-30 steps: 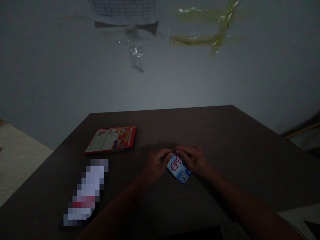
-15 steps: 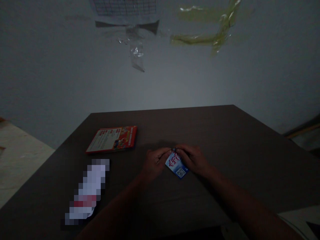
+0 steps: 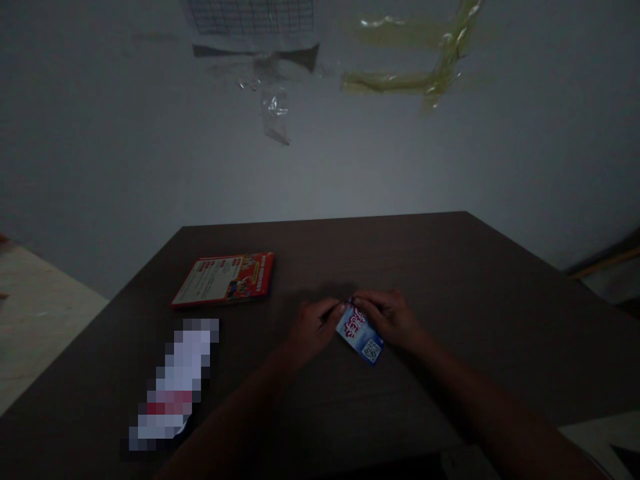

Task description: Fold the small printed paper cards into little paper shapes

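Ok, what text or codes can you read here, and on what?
Nothing reads clearly enough to quote.
On the blue packet, pinched between left hand and right hand: red characters, blurred; a QR code.
On the red box: print too small.
On the pixelated item: unreadable.

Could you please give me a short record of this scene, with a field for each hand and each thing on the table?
table: dark wood
left hand: pinches the packet's far end
right hand: pinches the same end, opposite side
packet: small, blue and white, square code at near end
red box: flat on the table, left of the hands, untouched
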